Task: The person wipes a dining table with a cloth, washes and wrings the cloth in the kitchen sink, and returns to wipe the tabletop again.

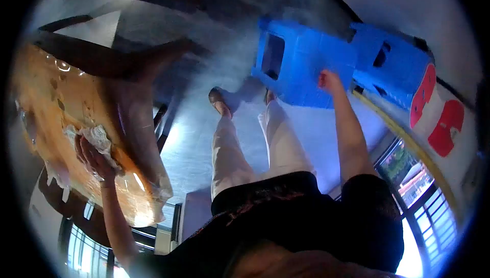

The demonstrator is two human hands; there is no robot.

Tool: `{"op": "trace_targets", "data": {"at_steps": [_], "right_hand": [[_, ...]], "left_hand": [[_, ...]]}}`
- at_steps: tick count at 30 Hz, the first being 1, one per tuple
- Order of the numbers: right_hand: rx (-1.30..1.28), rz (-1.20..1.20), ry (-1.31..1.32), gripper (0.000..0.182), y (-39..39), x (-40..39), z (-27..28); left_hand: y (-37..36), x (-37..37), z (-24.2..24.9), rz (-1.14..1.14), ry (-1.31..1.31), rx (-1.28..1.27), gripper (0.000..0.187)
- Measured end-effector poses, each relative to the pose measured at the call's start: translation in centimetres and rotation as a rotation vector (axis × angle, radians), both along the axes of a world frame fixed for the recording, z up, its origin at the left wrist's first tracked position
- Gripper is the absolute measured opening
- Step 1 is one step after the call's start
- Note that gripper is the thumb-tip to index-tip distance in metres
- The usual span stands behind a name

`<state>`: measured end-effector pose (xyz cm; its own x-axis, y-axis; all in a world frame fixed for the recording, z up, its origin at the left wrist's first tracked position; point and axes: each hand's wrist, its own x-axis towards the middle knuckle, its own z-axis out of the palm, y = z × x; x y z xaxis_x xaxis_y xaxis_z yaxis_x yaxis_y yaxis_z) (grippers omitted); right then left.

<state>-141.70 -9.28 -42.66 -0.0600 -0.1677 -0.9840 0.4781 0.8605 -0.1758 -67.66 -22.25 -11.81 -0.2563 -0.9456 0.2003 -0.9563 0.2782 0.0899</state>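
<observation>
My left hand point(92, 158) presses on a crumpled white cloth point(97, 136), which bunches out past the fingers. Under it lies the brown, glossy table top point(46, 81), with wet-looking shiny spots near its far end. My right hand point(329, 81) hangs out on the other side with its fingers curled in; whatever may be inside them is hidden. In this view it overlaps a large blue plastic crate-like box point(301, 58) with a rectangular opening, standing on the floor.
Beside the blue box stands a second blue box point(390, 61), near a wall with red shapes point(446, 127). A dark brown chair point(102, 56) stands close to the table's side. Grey floor point(191, 114) lies around my feet. Windows point(416, 186) are at lower right.
</observation>
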Motion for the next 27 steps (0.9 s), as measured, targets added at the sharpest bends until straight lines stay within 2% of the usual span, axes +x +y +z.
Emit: {"op": "trace_targets", "data": {"at_steps": [3, 4, 7, 8, 9, 10, 11, 12, 14, 15, 16, 18, 19, 21, 22, 23, 24, 25, 26, 27], "right_hand": [[-0.046, -0.166, 0.19, 0.015, -3.5, 2.1, 4.4], [-0.059, -0.199, 0.183, 0.017, -4.3, 0.8, 3.5], [-0.156, -0.249, 0.155, 0.02, -7.7, -4.7, 1.9], [-0.224, -0.243, 0.148, 0.02, -9.2, -6.8, 1.8], [-0.161, -0.255, 0.131, 0.02, -11.1, -10.0, 0.4], [-0.099, -0.265, 0.115, 0.02, -13.1, -12.9, -1.4], [-0.151, -0.265, 0.175, 0.027, -15.1, -14.3, -1.5], [-0.204, -0.265, 0.237, 0.036, -16.3, -15.6, -0.9], [-0.645, 0.054, 0.058, 0.038, -17.2, -19.2, -1.8], [-0.36, -0.191, 0.24, 0.04, -20.7, -15.7, 1.5], [-0.286, 0.027, 0.409, 0.036, -22.4, -13.7, 2.3], [-0.432, 0.427, 0.591, 0.031, -25.5, -8.1, 3.7], [-0.508, 0.613, 0.718, 0.029, -27.6, -4.8, 5.0], [-0.7, 0.588, 0.388, 0.032, -32.8, 7.9, 8.0], [-0.894, 0.772, 0.474, 0.037, -34.5, 18.4, 14.4], [-1.171, 0.906, 0.442, 0.034, -31.4, 26.2, 19.5], [-1.27, 1.032, 0.357, 0.035, -31.6, 34.0, 25.0], [-1.581, 1.238, 0.417, 0.032, -31.2, 40.7, 30.3], [-1.905, 1.353, 0.354, 0.037, -30.8, 46.1, 32.1], [-2.045, 1.406, 0.215, 0.043, -29.9, 51.0, 34.4]], "left_hand": [[-0.5, -2.0, 1.0, -0.092, -0.028, -0.013, 0.034], [-0.1, -0.9, 0.2, -0.004, -0.1, -0.024, 0.034], [0.7, 1.2, -1.0, 0.06, -0.138, -0.007, 0.035], [1.0, 1.0, -1.1, 0.143, -0.145, 0.02, 0.037], [1.4, 1.8, -1.2, 0.329, -0.009, 0.113, 0.038], [1.2, 1.5, -0.7, 0.198, -0.15, 0.066, 0.039], [1.0, 1.1, -0.3, 0.065, -0.289, 0.028, 0.04], [1.3, 1.3, -0.5, 0.118, -0.226, 0.043, 0.041], [2.6, 4.2, -2.2, 0.231, -0.068, 0.114, 0.048], [2.6, 4.7, -1.8, 0.202, -0.061, 0.082, 0.048], [2.6, 5.0, -1.4, 0.173, -0.054, 0.05, 0.049], [0.4, 1.9, -0.4, 0.104, -0.183, -0.026, 0.045], [-0.2, 2.0, -1.0, 0.142, -0.194, 0.011, 0.046], [-2.5, 1.0, -1.0, 0.151, -0.112, -0.018, 0.046], [-3.8, 0.5, -0.4, 0.153, -0.06, -0.023, 0.046], [-2.0, 0.3, -0.3, 0.161, -0.03, -0.042, 0.046], [-0.2, 0.1, -0.2, 0.167, 0.0, -0.062, 0.047], [0.2, 1.0, -1.6, 0.179, 0.023, -0.085, 0.047], [0.4, 1.3, -1.4, 0.192, 0.041, 0.028, 0.051], [0.6, 1.5, -0.5, 0.229, 0.088, 0.033, 0.052]]}}
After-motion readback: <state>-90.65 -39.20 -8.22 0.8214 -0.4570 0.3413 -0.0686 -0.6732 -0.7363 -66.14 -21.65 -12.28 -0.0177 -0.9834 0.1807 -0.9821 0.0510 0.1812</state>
